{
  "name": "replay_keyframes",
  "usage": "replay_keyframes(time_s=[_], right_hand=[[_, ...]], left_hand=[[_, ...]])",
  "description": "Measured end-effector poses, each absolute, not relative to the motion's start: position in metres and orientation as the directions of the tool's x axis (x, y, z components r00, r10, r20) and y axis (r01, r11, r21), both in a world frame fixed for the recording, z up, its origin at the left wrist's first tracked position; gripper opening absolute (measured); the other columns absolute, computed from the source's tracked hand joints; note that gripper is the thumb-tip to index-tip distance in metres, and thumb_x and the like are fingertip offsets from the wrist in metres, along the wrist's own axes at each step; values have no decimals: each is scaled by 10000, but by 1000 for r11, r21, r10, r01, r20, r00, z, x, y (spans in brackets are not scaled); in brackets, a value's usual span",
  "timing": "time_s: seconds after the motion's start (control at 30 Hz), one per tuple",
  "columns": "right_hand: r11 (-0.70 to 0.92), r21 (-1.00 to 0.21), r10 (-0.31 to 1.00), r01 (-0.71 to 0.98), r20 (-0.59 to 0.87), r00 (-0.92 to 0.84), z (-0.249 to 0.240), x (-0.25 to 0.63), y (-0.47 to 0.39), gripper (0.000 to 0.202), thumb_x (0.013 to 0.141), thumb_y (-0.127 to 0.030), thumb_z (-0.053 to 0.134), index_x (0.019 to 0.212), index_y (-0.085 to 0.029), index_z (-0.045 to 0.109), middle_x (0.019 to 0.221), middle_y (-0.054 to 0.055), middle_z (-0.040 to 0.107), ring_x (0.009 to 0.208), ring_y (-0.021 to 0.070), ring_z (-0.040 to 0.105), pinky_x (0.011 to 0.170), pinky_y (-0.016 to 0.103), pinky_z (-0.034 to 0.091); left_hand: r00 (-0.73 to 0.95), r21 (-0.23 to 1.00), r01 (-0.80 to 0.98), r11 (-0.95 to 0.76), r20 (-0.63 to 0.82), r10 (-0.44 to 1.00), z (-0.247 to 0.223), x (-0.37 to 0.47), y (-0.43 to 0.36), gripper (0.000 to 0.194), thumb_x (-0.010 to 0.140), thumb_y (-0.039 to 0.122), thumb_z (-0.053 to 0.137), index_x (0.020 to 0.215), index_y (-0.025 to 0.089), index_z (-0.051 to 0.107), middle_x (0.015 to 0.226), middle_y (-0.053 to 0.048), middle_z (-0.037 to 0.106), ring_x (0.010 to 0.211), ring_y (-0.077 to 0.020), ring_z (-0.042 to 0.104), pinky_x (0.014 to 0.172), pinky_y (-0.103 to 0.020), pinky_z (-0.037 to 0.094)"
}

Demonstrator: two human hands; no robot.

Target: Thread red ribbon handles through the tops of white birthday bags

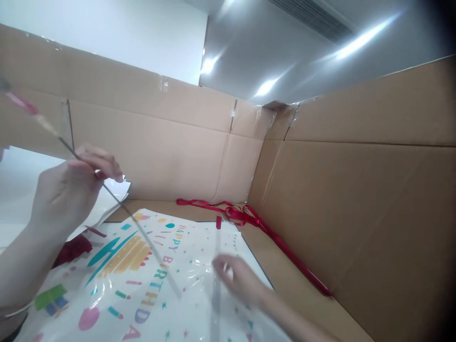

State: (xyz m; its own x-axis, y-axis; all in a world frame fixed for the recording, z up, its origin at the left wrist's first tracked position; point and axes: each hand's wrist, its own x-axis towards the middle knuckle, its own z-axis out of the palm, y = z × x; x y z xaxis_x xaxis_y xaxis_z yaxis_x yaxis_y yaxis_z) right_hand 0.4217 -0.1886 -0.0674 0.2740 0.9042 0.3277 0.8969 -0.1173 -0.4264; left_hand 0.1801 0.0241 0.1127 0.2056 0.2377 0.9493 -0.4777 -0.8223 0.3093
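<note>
My left hand (66, 199), raised on the left, is closed around a long thin dark rod (119, 202). The rod slants from upper left, where pink and cream sections show, down to a blurred lower end over a white "Happy Birthday" sheet (192, 285) with a printed cake and candles. My right hand (244, 282) is above the sheet's right part, smeared by motion, thumb and fingertips pinched together. Its fingertips meet a blurred grey strip (215, 308) with a red piece (218, 222) near its far end; whether they grip it is unclear.
Tall cardboard walls (160, 147) enclose the far and right sides. Dark red ribbon (285, 247) lies along the right, its loops near the corner. White papers (114, 194) and dark red material (73, 249) lie around my left hand.
</note>
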Motion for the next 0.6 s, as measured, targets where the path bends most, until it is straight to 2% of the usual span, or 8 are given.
replay_keyframes(time_s=[0.07, 0.1, 0.17, 0.27, 0.4, 0.5, 0.6], right_hand=[[-332, -434, 824, 837, 298, 482, -49, 470, -155, 269, 915, -217, 378, 995, -194, 634, 1023, 82, 651, 923, 195, 599, 823, 317, 454], [-434, -434, 771, 789, 274, 575, -44, 491, -140, 245, 919, -223, 409, 1047, -161, 608, 1093, 115, 613, 988, 212, 573, 869, 356, 434], [-593, -430, 666, 681, 212, 715, -41, 526, -114, 245, 908, -279, 497, 1092, -136, 572, 1155, 117, 560, 1046, 231, 536, 908, 432, 414], [-694, -437, 579, 572, 133, 804, -47, 557, -92, 234, 892, -311, 548, 1058, -148, 583, 1152, 90, 555, 1055, 226, 526, 921, 459, 413], [-634, -508, 641, 583, 76, 763, -43, 579, -90, 183, 889, -300, 557, 917, -128, 612, 997, 60, 611, 961, 196, 569, 873, 416, 447], [-476, -619, 766, 625, 56, 640, -22, 584, -98, 216, 895, -304, 537, 816, -114, 603, 822, 29, 619, 793, 155, 592, 760, 336, 476], [-289, -734, 878, 615, 52, 475, 2, 572, -103, 257, 902, -322, 490, 785, -117, 591, 713, 21, 605, 643, 121, 558, 656, 276, 454]], left_hand=[[198, 375, -687, -622, 921, 336, 117, 195, 27, 456, 898, 464, 499, 617, 106, 514, 658, -5, 463, 632, -96, 500, 616, -234, 401], [223, 415, -747, -520, 892, 393, 119, 201, 28, 432, 912, 424, 490, 614, 111, 501, 606, 7, 425, 579, -87, 476, 560, -216, 391], [287, 498, -795, -348, 813, 507, 121, 212, 28, 349, 950, 325, 422, 686, 122, 529, 534, 19, 362, 498, -82, 414, 460, -184, 351], [408, 625, -756, -197, 684, 604, 114, 225, 28, 233, 955, 224, 370, 927, 128, 581, 502, 34, 309, 436, -77, 313, 374, -150, 286], [534, 746, -651, -142, 583, 612, 95, 242, 30, 273, 920, 239, 453, 1148, 119, 541, 508, 53, 272, 425, -64, 260, 357, -133, 264], [629, 842, -528, -113, 477, 614, 76, 259, 29, 353, 891, 272, 491, 1222, 146, 486, 485, 68, 287, 401, -60, 244, 354, -137, 260], [708, 939, -320, -128, 327, 626, 48, 283, 24, 458, 887, 295, 459, 1328, 249, 346, 515, 84, 333, 369, -53, 215, 338, -133, 217]])
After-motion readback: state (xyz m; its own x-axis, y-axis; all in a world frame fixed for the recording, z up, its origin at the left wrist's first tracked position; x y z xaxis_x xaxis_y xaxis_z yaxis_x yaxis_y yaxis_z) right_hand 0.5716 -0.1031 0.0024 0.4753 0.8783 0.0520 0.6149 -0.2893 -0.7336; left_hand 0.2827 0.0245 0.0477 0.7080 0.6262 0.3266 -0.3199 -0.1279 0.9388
